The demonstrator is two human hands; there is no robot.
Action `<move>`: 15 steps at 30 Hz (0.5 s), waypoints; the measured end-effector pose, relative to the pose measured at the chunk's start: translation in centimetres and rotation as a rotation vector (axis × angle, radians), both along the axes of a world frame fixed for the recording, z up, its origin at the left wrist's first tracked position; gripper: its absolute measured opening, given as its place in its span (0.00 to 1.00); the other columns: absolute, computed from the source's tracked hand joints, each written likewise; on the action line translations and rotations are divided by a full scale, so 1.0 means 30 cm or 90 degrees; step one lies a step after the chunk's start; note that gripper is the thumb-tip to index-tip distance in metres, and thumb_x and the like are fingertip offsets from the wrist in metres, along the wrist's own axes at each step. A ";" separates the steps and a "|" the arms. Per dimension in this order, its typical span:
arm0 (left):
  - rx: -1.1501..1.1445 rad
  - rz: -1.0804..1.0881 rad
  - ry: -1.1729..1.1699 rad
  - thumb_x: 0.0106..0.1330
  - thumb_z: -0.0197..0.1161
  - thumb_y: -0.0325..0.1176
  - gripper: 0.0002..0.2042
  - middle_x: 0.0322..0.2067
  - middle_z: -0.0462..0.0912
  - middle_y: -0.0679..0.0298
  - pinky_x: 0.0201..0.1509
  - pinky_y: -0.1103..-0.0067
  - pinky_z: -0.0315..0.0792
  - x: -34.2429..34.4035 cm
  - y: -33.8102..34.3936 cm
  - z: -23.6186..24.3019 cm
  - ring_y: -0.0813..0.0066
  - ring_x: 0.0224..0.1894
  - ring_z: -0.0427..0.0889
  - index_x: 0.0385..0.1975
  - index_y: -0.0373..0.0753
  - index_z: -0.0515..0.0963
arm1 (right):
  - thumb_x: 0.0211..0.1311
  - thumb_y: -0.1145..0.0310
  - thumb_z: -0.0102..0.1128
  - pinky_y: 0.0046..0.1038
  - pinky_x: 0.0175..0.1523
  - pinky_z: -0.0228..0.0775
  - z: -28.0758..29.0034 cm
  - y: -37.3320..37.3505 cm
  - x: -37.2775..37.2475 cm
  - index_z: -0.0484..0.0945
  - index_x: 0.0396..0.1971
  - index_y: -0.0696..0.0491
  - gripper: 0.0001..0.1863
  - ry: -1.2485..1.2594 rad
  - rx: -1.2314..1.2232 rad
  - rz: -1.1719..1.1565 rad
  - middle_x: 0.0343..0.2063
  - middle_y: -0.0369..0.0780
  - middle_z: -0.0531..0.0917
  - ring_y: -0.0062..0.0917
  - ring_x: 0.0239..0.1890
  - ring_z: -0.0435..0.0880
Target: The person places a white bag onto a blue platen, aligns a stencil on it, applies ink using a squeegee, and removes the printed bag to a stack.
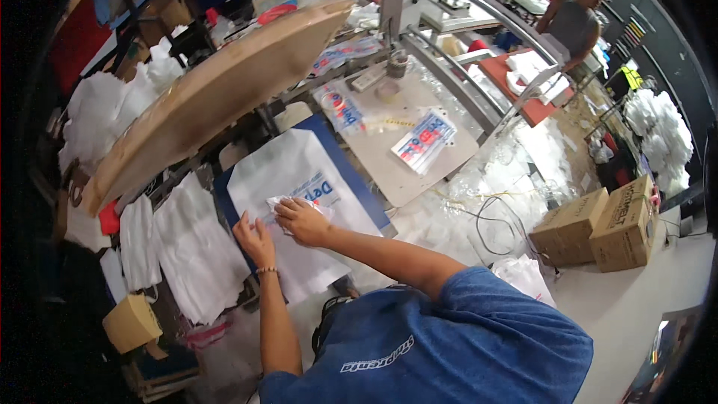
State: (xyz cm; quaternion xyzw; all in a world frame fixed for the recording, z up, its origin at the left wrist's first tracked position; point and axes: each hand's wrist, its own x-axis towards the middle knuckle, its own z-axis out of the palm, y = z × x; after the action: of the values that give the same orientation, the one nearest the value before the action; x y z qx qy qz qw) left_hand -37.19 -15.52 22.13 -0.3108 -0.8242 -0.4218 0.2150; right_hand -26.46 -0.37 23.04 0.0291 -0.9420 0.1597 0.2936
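A white fabric sheet [273, 161], shaped like a flat bag, lies on a blue board [345, 153] in front of me. Blue print [318, 185] shows on its right part, partly covered by my right hand. My right hand [301, 221] presses a crumpled white cloth [278, 202] down on the sheet, fingers over it. Most of the cloth is hidden under the palm. Close to the sheet's left edge, my left hand [255, 239] rests with its fingers apart and nothing visible in it.
Stacked white fabric [196, 247] lies left of the board. A long brown padded panel [217, 97] slants above it. Beyond the board, a beige board [404, 131] carries printed pieces under a grey metal frame [449, 67]. Cardboard boxes [621, 224] stand right. A person [574, 26] is farther back.
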 end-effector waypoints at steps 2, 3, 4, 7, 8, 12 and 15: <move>-0.001 -0.007 -0.054 0.66 0.61 0.28 0.17 0.43 0.74 0.52 0.46 0.70 0.72 0.016 0.016 0.020 0.61 0.40 0.76 0.54 0.33 0.74 | 0.48 0.69 0.62 0.43 0.64 0.61 0.007 0.080 0.031 0.80 0.44 0.55 0.19 -0.010 -0.037 0.002 0.54 0.45 0.76 0.39 0.63 0.69; 0.005 -0.014 -0.055 0.66 0.61 0.28 0.17 0.43 0.74 0.52 0.46 0.70 0.72 0.015 0.011 0.025 0.61 0.40 0.76 0.54 0.33 0.74 | 0.49 0.70 0.61 0.42 0.64 0.62 0.035 0.139 0.045 0.81 0.43 0.55 0.18 -0.037 -0.048 -0.030 0.53 0.45 0.77 0.39 0.63 0.69; -0.001 -0.006 -0.035 0.66 0.61 0.29 0.16 0.43 0.74 0.53 0.44 0.70 0.72 0.016 0.004 0.030 0.61 0.39 0.75 0.53 0.33 0.74 | 0.49 0.70 0.61 0.42 0.64 0.62 0.062 0.179 0.054 0.81 0.43 0.54 0.17 -0.065 -0.059 -0.063 0.53 0.44 0.77 0.39 0.62 0.70; 0.012 -0.028 -0.020 0.68 0.60 0.30 0.15 0.43 0.73 0.52 0.44 0.70 0.73 0.036 0.033 0.048 0.61 0.39 0.76 0.53 0.32 0.74 | 0.45 0.72 0.61 0.39 0.58 0.66 0.002 0.179 0.042 0.82 0.36 0.57 0.15 -0.101 -0.109 -0.062 0.43 0.45 0.80 0.40 0.54 0.75; 0.021 -0.041 -0.028 0.69 0.59 0.30 0.15 0.45 0.73 0.51 0.45 0.70 0.74 0.035 0.067 0.054 0.60 0.41 0.77 0.53 0.32 0.74 | 0.44 0.73 0.60 0.39 0.55 0.68 -0.031 0.161 0.033 0.81 0.33 0.58 0.13 -0.074 -0.146 -0.006 0.38 0.45 0.80 0.39 0.47 0.77; 0.020 -0.015 -0.078 0.71 0.58 0.33 0.15 0.45 0.73 0.51 0.45 0.70 0.74 0.005 -0.002 -0.002 0.61 0.41 0.77 0.52 0.31 0.73 | 0.48 0.70 0.61 0.36 0.48 0.68 0.026 -0.033 0.035 0.80 0.35 0.55 0.12 -0.031 -0.088 0.055 0.38 0.42 0.78 0.35 0.45 0.76; -0.007 -0.021 -0.069 0.71 0.58 0.33 0.15 0.45 0.73 0.51 0.45 0.70 0.73 0.009 0.007 0.010 0.61 0.40 0.76 0.52 0.31 0.73 | 0.48 0.69 0.63 0.36 0.48 0.69 0.033 0.122 0.043 0.79 0.33 0.55 0.11 -0.067 -0.096 0.011 0.38 0.43 0.78 0.36 0.44 0.75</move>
State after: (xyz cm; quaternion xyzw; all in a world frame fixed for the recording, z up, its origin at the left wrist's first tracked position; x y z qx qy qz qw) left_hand -36.92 -15.30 22.43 -0.3021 -0.8318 -0.4369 0.1611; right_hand -25.18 3.30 24.04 0.0064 -0.9413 0.2337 0.2435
